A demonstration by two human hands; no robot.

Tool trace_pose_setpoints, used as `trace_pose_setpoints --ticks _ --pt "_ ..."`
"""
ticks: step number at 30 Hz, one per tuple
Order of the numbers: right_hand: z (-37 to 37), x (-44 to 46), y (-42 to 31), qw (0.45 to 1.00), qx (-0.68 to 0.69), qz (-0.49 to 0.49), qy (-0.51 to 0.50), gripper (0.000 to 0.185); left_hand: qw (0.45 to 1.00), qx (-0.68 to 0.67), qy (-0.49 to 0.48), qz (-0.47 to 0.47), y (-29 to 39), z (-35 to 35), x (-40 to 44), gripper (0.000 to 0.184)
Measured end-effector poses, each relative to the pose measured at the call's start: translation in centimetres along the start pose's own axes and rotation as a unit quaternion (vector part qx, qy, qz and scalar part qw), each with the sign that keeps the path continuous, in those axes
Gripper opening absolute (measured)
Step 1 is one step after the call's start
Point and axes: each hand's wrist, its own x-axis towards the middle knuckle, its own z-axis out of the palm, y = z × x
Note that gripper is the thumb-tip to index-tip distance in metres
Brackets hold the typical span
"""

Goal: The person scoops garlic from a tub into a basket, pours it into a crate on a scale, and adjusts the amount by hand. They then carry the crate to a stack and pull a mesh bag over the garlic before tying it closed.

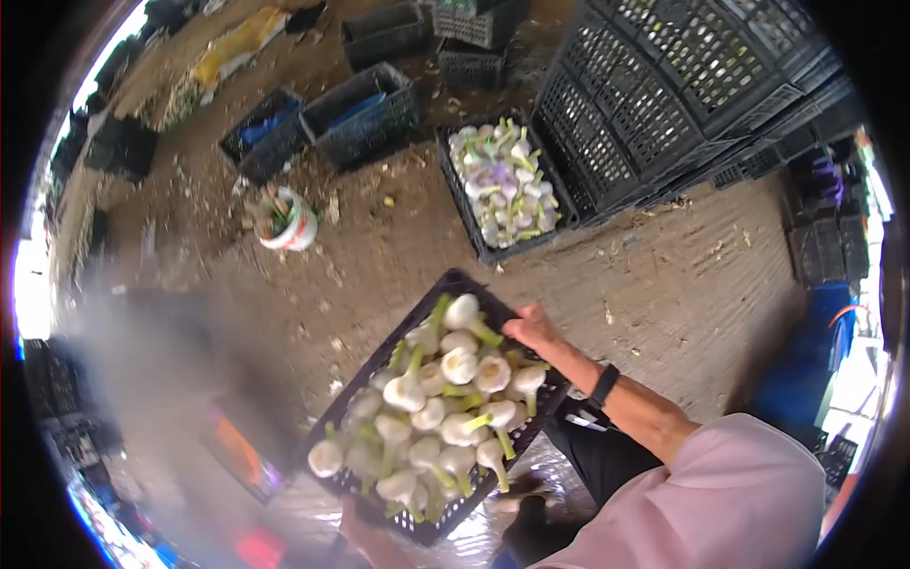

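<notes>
A black plastic crate (pixel 334 410) full of garlic bulbs (pixel 460 365) with trimmed green stems is held tilted in front of me. My right hand (pixel 536 329) is closed on its upper right edge, with the thumb side showing. At the lower edge, my left hand (pixel 368 531) grips the crate; its fingers are mostly hidden under or behind the rim. A black band (pixel 604 386) circles my right wrist.
Another garlic-filled crate (pixel 482 248) stands on the dirt floor beside tall stacked black crates (pixel 626 114). Farther left are a white bucket (pixel 296 228) and open black crates (pixel 365 119). A smear blurs the lower left.
</notes>
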Motion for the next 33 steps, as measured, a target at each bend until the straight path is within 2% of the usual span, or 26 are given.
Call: trace_pose_setpoints --ticks 1,2,3,4,5,6,7,8,11,13,14,15,17,19,21,22,25,27,29,30,31,33 --pt "-1.9 0.8 -0.3 0.998 0.022 0.037 0.038 0.027 1.0 -0.008 -0.01 -0.02 2.6 3.3 1.1 0.032" --pt "-3.5 1.4 -0.3 0.988 0.12 0.069 0.062 0.025 0.988 0.084 -0.087 0.096 4.8 6.4 1.8 0.028" --pt "-5.2 2.5 0.3 0.989 0.106 0.059 0.089 0.02 0.994 0.008 -0.085 0.064 7.0 10.2 2.4 0.027" --pt "-6.9 2.1 -1.0 0.975 0.178 0.066 0.118 0.016 0.994 0.015 -0.093 0.06 8.6 13.4 3.9 0.026" --pt "-8.0 2.6 -0.9 0.969 0.184 0.064 0.155 0.012 0.993 0.023 -0.101 0.054 10.0 16.2 5.4 0.028" --pt "-9.2 2.7 -1.6 0.942 0.268 0.095 0.177 0.007 0.986 0.043 -0.141 0.083 12.4 19.3 5.2 0.027" --pt "-10.4 2.7 -1.9 0.929 0.299 0.085 0.201 0.007 0.976 0.058 -0.181 0.107 14.5 22.6 4.6 0.026" --pt "-11.4 3.0 -1.7 0.919 0.307 0.083 0.233 0.007 0.967 0.063 -0.22 0.11 16.1 25.0 4.8 0.025" --pt "-13.6 3.9 -2.5 0.875 0.352 0.083 0.322 0.008 0.954 0.112 -0.256 0.106 19.3 32.6 6.9 0.025" --pt "-15.1 3.9 -3.3 0.872 0.343 0.089 0.339 0.008 0.938 0.116 -0.323 0.052 20.7 37.2 8.9 0.024" --pt "-15.1 3.2 -4.8 0.861 0.339 0.113 0.362 0.01 0.923 0.144 -0.342 0.099 21.6 39.7 9.1 0.024" --pt "-15.5 3.2 -6.4 0.848 0.333 0.131 0.39 0.012 0.921 0.109 -0.373 -0.002 22.1 42.8 11.2 0.019" --pt "-15.2 2.2 -5.7 0.833 0.335 0.132 0.419 0.012 0.888 0.154 -0.433 0.022 22.4 46.5 13.0 0.02" --pt "-15.3 3.2 -4.9 0.809 0.36 0.116 0.451 0.012 0.877 0.171 -0.45 0.006 23.3 51.3 12.5 0.019" --pt "-14.2 1.9 -2.9 0.775 0.397 0.106 0.48 0.01 0.862 0.212 -0.46 -0.01 23.5 54.3 11.5 0.017" --pt "-13.3 1.5 -4.4 0.737 0.419 0.16 0.506 0.008 0.842 0.231 -0.488 -0.015 24.2 55.9 11.5 0.017" --pt "-11.3 1.0 -2.7 0.693 0.462 0.183 0.522 0.01 0.795 0.279 -0.539 -0.003 24.8 60.5 10.3 0.016" --pt "-11.8 1.5 -3.3 0.683 0.459 0.229 0.52 0.012 0.779 0.343 -0.526 0.016 25.2 63.3 8.6 0.015" --pt "-9.8 0.1 -3.9 0.721 0.395 0.06 0.567 0.008 0.768 0.384 -0.512 0.007 26.0 63.6 7.7 0.017" --pt "-10.1 0.2 -4.2 0.706 0.423 0.048 0.565 0.015 0.772 0.4 -0.494 0.001 26.2 63.8 7.5 0.017" --pt "-10.8 0.7 -3.6 0.698 0.422 0.048 0.577 0.015 0.771 0.403 -0.494 -0.003 25.9 65.3 7.0 0.017" --pt "-10.2 -0.1 -3.0 0.727 0.428 0.135 0.519 0.02 0.76 0.434 -0.484 -0.002 25.9 65.5 6.3 0.018"
